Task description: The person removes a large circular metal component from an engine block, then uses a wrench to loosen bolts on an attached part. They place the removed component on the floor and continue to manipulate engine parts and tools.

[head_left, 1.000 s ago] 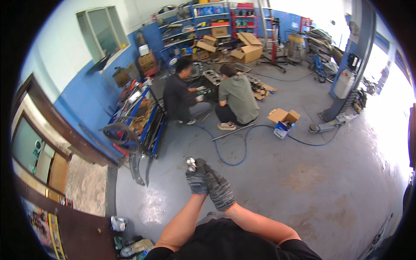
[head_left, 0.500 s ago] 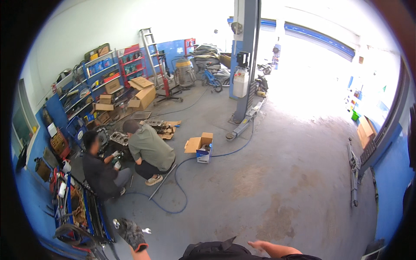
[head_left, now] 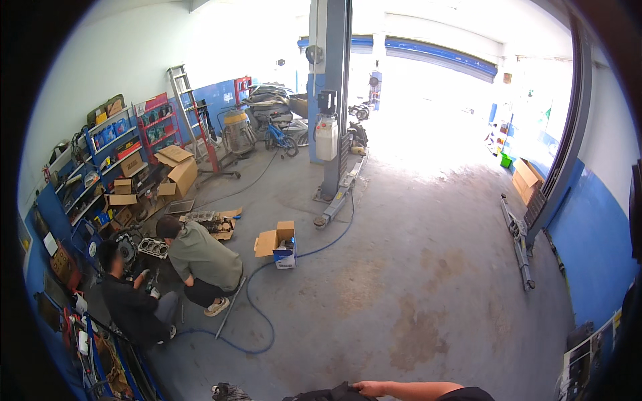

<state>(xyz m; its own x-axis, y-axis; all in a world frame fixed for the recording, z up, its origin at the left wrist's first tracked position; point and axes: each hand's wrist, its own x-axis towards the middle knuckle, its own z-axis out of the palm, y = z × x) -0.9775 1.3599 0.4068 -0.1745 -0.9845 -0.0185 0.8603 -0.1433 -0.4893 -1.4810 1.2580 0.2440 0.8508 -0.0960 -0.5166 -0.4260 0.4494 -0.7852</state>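
Observation:
My left hand (head_left: pixel 233 393), in a dark grey patterned glove, shows only in part at the lower edge. It is closed around a wrench; a bit of metal (head_left: pixel 216 388) sticks out on its left side, and the rest is cut off or hidden. Bare and ungloved, my right hand (head_left: pixel 370 388) reaches in from the right to the black cloth (head_left: pixel 328 394) at my front. Its fingers are bent against the edge of that cloth and appear to grip it; the fingertips are partly hidden.
Two people crouch at the left by an engine block (head_left: pixel 154 248). A blue hose (head_left: pixel 273 334) curves across the floor near an opened carton (head_left: pixel 285 254). Lift posts (head_left: pixel 334 100) with low arms (head_left: pixel 518 240) stand ahead and right. A tool cart (head_left: pixel 107 361) is at lower left.
The view has turned to the right. My left hand has sunk toward the lower edge, hiding most of the wrench. My right hand has moved left onto the black cloth.

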